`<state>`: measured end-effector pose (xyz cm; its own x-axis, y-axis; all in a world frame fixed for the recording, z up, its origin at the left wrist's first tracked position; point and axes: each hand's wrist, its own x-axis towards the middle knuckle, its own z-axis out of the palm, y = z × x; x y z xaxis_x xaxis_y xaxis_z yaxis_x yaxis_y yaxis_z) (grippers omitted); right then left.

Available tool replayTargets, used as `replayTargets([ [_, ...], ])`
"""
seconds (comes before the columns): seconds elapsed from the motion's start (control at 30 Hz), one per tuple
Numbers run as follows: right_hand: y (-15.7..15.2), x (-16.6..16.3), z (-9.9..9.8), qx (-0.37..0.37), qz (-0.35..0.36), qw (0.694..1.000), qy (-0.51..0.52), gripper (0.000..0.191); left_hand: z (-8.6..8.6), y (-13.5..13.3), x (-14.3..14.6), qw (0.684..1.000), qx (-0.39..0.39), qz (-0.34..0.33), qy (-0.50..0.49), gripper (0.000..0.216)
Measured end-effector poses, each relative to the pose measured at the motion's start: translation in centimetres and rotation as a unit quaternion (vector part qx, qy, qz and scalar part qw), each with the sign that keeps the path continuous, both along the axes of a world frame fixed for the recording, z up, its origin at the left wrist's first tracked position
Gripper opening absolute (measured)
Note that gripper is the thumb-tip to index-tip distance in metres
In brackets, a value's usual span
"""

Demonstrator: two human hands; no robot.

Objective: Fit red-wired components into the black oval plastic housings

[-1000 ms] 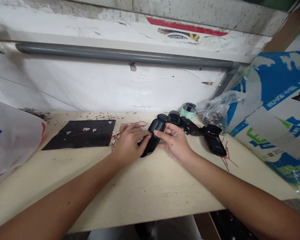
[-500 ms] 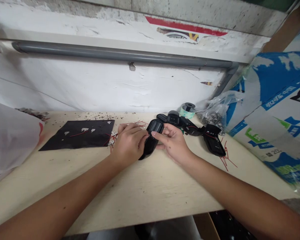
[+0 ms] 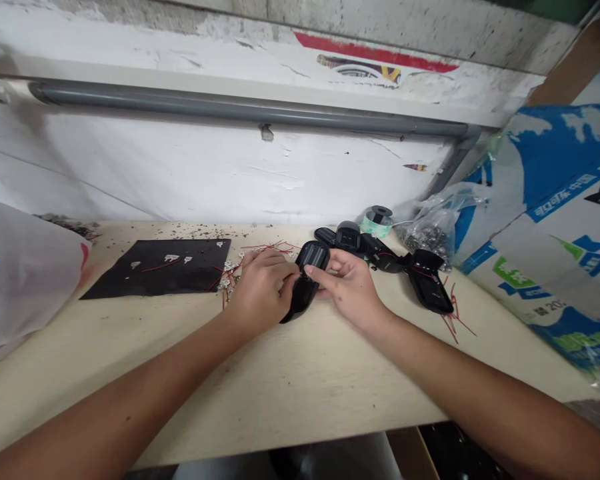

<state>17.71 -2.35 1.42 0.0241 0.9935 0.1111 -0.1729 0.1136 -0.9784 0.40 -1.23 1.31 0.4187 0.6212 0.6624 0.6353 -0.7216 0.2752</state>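
The left hand [image 3: 263, 288] and right hand [image 3: 351, 288] hold a long black plastic shell [image 3: 306, 283] just right of the flat black mat [image 3: 160, 268]. Their fingers [image 3: 321, 276] clamp it. A steady, soft hold looks best.

One black casing [image 3: 307, 280] held, about four more black casings [image 3: 430, 283] heaped behind it, one bench [image 3: 280, 387], one black mat [image 3: 155, 270], one tape roll [image 3: 377, 220], one clear bag of metal bits [image 3: 430, 230], many loose red wires [image 3: 455, 323]

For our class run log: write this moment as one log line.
left hand: holds black casing | right hand: holds black casing | black mat: left of hands
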Motion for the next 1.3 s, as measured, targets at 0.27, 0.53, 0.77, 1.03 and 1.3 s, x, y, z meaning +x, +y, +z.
replayTargets([
  [0.27, 0.8, 0.3, -0.2, -0.088, 0.039, 0.99, 0.1, 0.028, 1.1, -0.4, -0.3, 0.993, -0.053, -0.015, -0.101, 0.021],
  [0.53, 1.2, 0.7, -0.7, -0.125, 0.136, 0.972, 0.144, 0.019, -0.1, 1.0, -1.2, 0.978, -0.119, -0.07, -0.158, 0.022],
  [0.77, 1.0, 0.7, -0.3, -0.131, 0.102, 0.981, 0.098, 0.027, 0.1, 0.7, -1.3, 0.976, -0.104, -0.128, -0.14, 0.023],
  [1.03, 0.7, 0.3, -0.5, -0.081, 0.049, 0.995, 0.045, 0.036, 0.4, 0.7, -1.0, 0.989, -0.052, -0.126, -0.055, 0.022],
  [1.3, 0.6, 0.3, -0.5, -0.064, 0.057, 0.996, 0.039, 0.036, 1.1, 0.3, -0.9, 0.984, -0.104, -0.127, -0.068, 0.014],
])
